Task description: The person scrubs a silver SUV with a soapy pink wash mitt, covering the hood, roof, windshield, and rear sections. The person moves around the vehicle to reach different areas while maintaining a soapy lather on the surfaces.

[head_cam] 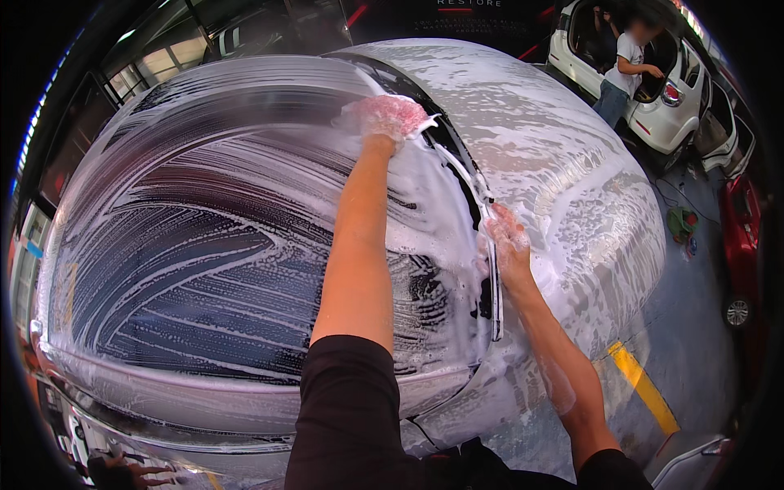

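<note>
A foam-streaked car windshield (202,294) fills the left and middle of the view. My left arm reaches far across it. On the glass near its lower edge, my left hand (384,130) holds a pink wash mitt (398,113), with suds hiding most of the fingers. At the base of the windshield, my right hand (509,236) is closed around a windshield wiper (496,300); foam partly covers the grip. To the right spreads the car's hood (490,110), coated in white suds.
A person (628,67) stands beside a white car (689,116) with open doors at the upper right. A red car (741,233) is along the right edge. A green item (682,223) and a dark cable lie on the floor, near a yellow floor stripe (643,389).
</note>
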Demonstrator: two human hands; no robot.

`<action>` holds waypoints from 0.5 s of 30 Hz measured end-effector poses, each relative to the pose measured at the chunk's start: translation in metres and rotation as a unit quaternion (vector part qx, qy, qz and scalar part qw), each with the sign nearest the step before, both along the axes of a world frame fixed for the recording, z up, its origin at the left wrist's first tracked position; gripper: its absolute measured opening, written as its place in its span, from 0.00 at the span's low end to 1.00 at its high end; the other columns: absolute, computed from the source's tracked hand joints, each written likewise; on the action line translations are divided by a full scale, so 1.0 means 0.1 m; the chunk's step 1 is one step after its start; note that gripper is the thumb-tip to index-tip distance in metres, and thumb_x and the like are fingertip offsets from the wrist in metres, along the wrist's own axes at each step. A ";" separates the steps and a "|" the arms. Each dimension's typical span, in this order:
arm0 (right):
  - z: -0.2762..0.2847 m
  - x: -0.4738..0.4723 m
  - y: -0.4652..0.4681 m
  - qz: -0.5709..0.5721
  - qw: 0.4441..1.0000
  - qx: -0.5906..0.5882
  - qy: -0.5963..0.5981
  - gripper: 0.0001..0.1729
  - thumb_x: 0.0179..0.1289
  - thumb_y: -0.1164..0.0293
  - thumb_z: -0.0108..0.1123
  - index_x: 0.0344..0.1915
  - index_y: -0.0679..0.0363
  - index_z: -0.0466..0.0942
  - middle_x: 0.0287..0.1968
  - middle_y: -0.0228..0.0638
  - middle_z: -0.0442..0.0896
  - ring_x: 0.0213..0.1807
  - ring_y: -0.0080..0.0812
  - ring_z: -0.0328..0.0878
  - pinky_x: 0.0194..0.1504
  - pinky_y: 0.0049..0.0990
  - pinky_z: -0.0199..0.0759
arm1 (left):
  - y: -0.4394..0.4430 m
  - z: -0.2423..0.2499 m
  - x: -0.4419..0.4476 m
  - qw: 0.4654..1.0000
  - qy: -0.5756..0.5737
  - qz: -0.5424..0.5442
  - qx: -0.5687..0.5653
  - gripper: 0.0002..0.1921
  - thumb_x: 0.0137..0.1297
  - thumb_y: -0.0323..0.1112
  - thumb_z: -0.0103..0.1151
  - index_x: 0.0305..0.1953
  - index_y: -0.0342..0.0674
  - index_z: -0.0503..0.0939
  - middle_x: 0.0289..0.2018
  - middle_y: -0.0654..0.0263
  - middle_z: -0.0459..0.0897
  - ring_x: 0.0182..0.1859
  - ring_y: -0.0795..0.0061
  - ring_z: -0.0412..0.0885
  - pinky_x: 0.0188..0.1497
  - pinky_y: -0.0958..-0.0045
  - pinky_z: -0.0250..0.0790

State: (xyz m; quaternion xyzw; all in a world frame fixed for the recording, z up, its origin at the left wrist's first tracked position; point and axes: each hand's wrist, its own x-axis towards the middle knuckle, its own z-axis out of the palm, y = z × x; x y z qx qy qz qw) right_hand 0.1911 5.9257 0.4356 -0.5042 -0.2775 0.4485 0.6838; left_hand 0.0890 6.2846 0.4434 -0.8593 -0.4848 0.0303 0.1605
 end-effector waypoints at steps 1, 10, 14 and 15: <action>0.04 -0.04 0.02 -0.010 1.000 -0.004 -0.002 0.23 0.79 0.67 0.53 0.69 0.56 0.66 0.27 0.28 0.69 0.21 0.21 0.66 0.18 0.23 0.65 | -0.14 -0.09 0.13 0.999 0.011 -0.018 -0.039 0.28 0.73 0.48 0.46 0.73 0.53 0.70 0.74 0.58 0.68 0.78 0.54 0.62 0.78 0.45 0.48; 0.00 0.03 0.08 0.084 0.991 0.065 0.082 0.26 0.77 0.68 0.57 0.67 0.61 0.61 0.28 0.29 0.69 0.22 0.23 0.67 0.19 0.28 0.67 | -1.40 -0.47 0.15 0.971 0.031 -0.219 -0.093 0.26 0.72 0.45 0.50 0.69 0.45 0.73 0.74 0.53 0.68 0.73 0.52 0.69 0.74 0.50 0.60; -0.07 0.19 0.15 0.083 0.993 0.063 0.055 0.18 0.75 0.70 0.59 0.59 0.64 0.69 0.29 0.30 0.74 0.22 0.24 0.70 0.19 0.27 0.67 | -2.46 0.00 0.13 0.953 0.111 -0.236 -0.153 0.21 0.70 0.41 0.54 0.62 0.47 0.79 0.65 0.54 0.78 0.65 0.53 0.77 0.65 0.59 0.71; -0.10 0.14 0.15 0.091 0.993 0.064 0.042 0.18 0.75 0.70 0.59 0.59 0.63 0.69 0.30 0.30 0.74 0.23 0.24 0.70 0.19 0.27 0.67 | -2.62 -0.05 -0.01 0.953 0.076 -0.240 -0.168 0.21 0.69 0.41 0.54 0.61 0.48 0.80 0.63 0.55 0.79 0.65 0.53 0.77 0.65 0.59 0.71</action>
